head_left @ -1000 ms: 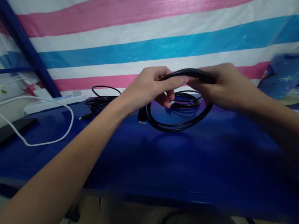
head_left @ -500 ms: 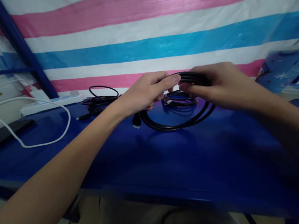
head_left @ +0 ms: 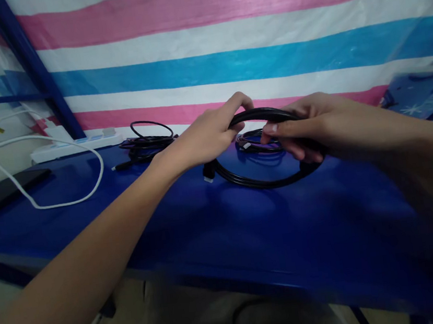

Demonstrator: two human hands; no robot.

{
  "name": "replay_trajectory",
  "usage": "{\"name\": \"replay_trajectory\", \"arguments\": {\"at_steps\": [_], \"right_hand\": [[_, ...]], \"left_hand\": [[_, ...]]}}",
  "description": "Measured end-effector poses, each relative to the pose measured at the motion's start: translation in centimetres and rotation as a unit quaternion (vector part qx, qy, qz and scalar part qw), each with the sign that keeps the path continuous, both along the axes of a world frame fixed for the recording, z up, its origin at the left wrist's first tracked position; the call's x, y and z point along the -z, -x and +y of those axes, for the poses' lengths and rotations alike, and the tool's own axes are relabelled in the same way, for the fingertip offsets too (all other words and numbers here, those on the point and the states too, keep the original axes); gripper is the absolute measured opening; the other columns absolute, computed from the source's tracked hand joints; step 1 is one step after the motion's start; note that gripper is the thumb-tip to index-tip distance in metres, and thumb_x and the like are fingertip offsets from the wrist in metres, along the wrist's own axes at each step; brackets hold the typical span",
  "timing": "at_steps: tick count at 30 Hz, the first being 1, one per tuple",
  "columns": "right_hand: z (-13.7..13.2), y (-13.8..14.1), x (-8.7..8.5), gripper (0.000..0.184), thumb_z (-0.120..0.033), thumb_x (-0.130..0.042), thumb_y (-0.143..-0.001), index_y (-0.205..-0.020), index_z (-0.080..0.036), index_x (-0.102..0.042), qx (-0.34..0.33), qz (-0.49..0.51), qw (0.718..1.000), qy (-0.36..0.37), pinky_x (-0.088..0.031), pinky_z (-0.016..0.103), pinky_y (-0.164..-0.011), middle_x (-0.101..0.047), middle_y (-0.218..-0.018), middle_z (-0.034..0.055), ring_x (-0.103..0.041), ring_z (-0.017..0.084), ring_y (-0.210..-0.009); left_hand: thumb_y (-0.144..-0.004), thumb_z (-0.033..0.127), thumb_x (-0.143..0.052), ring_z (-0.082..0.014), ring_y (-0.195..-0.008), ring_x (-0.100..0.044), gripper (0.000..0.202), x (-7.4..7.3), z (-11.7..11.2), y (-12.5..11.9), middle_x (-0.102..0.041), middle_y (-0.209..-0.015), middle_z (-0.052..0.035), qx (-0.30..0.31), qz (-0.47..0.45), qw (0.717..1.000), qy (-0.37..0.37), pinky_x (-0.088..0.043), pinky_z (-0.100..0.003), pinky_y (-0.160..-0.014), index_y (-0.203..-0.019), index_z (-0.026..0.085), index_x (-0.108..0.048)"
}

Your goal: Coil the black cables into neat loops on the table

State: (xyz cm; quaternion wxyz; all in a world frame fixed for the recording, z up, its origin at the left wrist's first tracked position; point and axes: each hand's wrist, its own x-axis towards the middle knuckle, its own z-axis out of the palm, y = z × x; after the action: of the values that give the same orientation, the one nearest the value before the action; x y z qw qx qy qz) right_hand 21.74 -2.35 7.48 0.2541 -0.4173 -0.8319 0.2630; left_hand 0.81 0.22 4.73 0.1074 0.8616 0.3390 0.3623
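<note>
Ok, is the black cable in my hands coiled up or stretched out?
Coiled: the black cable loops round in a ring, with several strands side by side.

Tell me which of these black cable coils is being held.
The front coil: the left hand and right hand hold it. The left rear coil and right rear coil lie on the blue table.

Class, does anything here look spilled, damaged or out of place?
Nothing looks spilled or damaged. Slightly untidy: the white cable loops loosely at the left, unlike the black coil held by the left hand and right hand.
</note>
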Motion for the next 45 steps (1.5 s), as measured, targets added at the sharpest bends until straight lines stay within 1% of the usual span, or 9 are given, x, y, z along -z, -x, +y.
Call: {"name": "replay_trajectory", "arguments": {"at_steps": [3, 8, 13, 19, 26, 31, 37, 40, 45], "right_hand": [[0.0, -0.2, 0.3, 0.052, -0.047, -0.062, -0.084, -0.043, -0.017, -0.053, -0.028, 0.029, 0.998, 0.042, -0.033, 0.021, -0.032, -0.047, -0.034, 0.0015, -0.043, 0.008, -0.029], [0.6, -0.1, 1.4, 0.042, -0.038, -0.064, -0.086, -0.051, -0.019, -0.049, -0.009, 0.162, 0.986, 0.048, -0.026, 0.022, -0.033, -0.036, -0.033, -0.0055, -0.032, 0.005, -0.029], [1.0, 0.3, 1.9, 0.024, -0.027, -0.071, -0.072, -0.058, -0.019, -0.054, 0.044, 0.268, 0.962, -0.014, -0.015, 0.022, -0.035, -0.026, -0.04, -0.0097, -0.021, 0.003, -0.034], [0.7, 0.2, 1.9, 0.022, -0.036, -0.073, -0.062, -0.06, -0.015, -0.066, 0.069, 0.161, 0.979, -0.104, -0.02, 0.021, -0.039, -0.041, -0.046, -0.0045, -0.034, 0.005, -0.042], [0.9, 0.2, 1.7, 0.022, -0.015, -0.058, -0.065, -0.045, -0.017, -0.048, 0.068, 0.1, 0.962, -0.246, -0.02, 0.02, -0.039, -0.038, -0.041, -0.0066, -0.031, 0.004, -0.042], [1.4, 0.2, 2.2, 0.021, -0.017, -0.057, -0.076, -0.055, -0.016, -0.054, 0.111, 0.051, 0.921, -0.371, -0.025, 0.021, -0.047, -0.049, -0.049, -0.0037, -0.04, 0.006, -0.05], [1.4, 0.4, 3.0, 0.039, -0.036, -0.048, -0.093, -0.059, -0.017, -0.051, 0.1, 0.016, 0.862, -0.496, -0.025, 0.023, -0.051, -0.045, -0.05, -0.0032, -0.035, 0.006, -0.048], [1.1, 0.4, 2.9, 0.026, -0.029, -0.046, -0.094, -0.076, -0.018, -0.062, 0.094, 0.005, 0.864, -0.494, -0.031, 0.023, -0.055, -0.056, -0.06, -0.0017, -0.046, 0.008, -0.053], [0.2, 0.7, 2.0, 0.025, -0.006, -0.053, -0.081, -0.099, -0.018, -0.067, 0.089, 0.067, 0.934, -0.339, -0.041, 0.023, -0.061, -0.065, -0.074, -0.0004, -0.058, 0.011, -0.065]], "left_hand": [[-0.089, 0.013, -0.047, -0.0105, -0.061, -0.058, 0.036, 0.2, 0.1, -0.1, -0.06, -0.079, 0.0007, 0.018, -0.027, 0.998, 0.052, -0.04, -0.023, -0.057, -0.123, 0.023, -0.049], [-0.084, 0.008, -0.048, -0.0077, -0.054, -0.061, 0.016, 0.7, 0.3, -1.0, -0.06, -0.074, 0.0006, 0.054, -0.183, 0.968, 0.163, -0.045, -0.021, -0.054, -0.097, 0.016, -0.054], [-0.084, 0.021, -0.059, -0.0016, -0.031, -0.035, 0.009, 0.5, -0.5, -0.3, -0.038, -0.047, 0.0097, 0.187, -0.233, 0.891, 0.342, -0.033, -0.017, -0.037, -0.08, 0.016, -0.053], [-0.089, 0.061, -0.049, -0.0046, -0.025, -0.03, 0.049, 0.0, -1.8, 0.2, -0.03, -0.036, 0.0082, 0.33, -0.123, 0.786, 0.508, -0.036, -0.019, -0.033, -0.067, 0.018, -0.054], [-0.092, 0.039, -0.056, -0.0053, -0.03, -0.044, 0.034, -0.2, -2.3, -0.1, -0.044, -0.04, 0.0056, 0.356, -0.129, 0.769, 0.515, -0.037, -0.013, -0.034, -0.068, 0.016, -0.053], [-0.097, 0.041, -0.047, -0.0067, -0.035, -0.052, 0.035, -0.2, -2.8, -0.3, -0.061, -0.051, 0.0015, 0.369, -0.143, 0.773, 0.496, -0.04, -0.013, -0.037, -0.084, 0.012, -0.063], [-0.088, 0.071, -0.036, -0.02, -0.064, -0.071, 0.064, 0.9, -3.4, -2.2, -0.074, -0.08, -0.0066, 0.508, -0.041, 0.647, 0.568, -0.057, -0.03, -0.057, -0.107, 0.015, -0.062], [-0.091, 0.056, -0.049, -0.0153, -0.052, -0.066, 0.042, 0.8, -3.9, -2.6, -0.07, -0.065, -0.0035, 0.459, -0.055, 0.675, 0.574, -0.054, -0.024, -0.051, -0.091, 0.016, -0.063], [-0.094, 0.046, -0.05, -0.0041, -0.029, -0.033, 0.039, -0.1, -4.6, -2.0, -0.04, -0.038, 0.006, 0.371, -0.111, 0.761, 0.52, -0.03, -0.016, -0.033, -0.072, 0.016, -0.059]]}}
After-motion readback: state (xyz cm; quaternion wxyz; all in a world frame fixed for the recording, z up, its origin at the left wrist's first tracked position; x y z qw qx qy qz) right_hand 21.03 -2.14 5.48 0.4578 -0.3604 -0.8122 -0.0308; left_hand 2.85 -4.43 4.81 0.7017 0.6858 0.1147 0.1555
